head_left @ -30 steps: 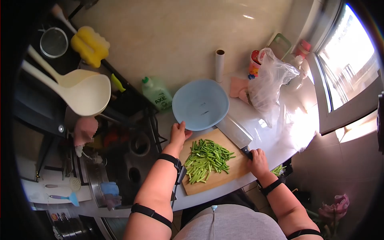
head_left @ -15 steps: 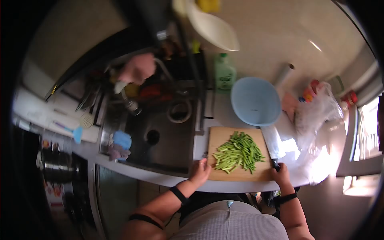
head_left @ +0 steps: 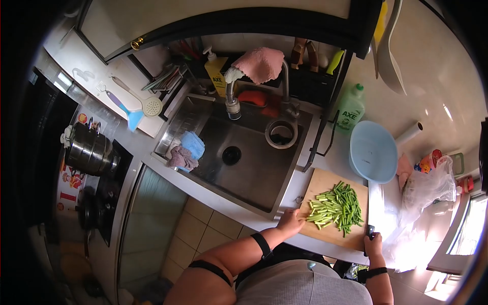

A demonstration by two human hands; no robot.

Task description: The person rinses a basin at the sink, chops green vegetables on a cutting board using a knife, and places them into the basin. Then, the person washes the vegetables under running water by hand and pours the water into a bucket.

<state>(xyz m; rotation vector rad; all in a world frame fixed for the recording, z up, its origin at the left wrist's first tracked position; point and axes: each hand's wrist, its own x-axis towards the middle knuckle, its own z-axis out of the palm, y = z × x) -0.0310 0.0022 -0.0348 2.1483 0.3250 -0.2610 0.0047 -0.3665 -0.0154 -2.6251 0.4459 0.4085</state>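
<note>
Cut green stems (head_left: 338,207) lie in a pile on a wooden cutting board (head_left: 317,185) at the counter's front edge. At the board's left edge is my left hand (head_left: 291,222), its fingers bent at the wood; whether they grip it is hard to tell. My right hand (head_left: 374,244) is closed on the black handle of a cleaver (head_left: 375,203), whose blade rests flat along the board's right side. Behind the board stands a light blue basin (head_left: 373,152).
A steel sink (head_left: 244,173) with cloths (head_left: 189,150) on its rim lies left of the board. Farther left is a stove with a steel pot (head_left: 91,150). A green detergent bottle (head_left: 351,109) and a plastic bag (head_left: 429,188) flank the basin.
The view has swung left, bringing the sink and stove into sight. My left hand has moved from the blue basin to the board's left edge. My right hand stays on the cleaver handle.
</note>
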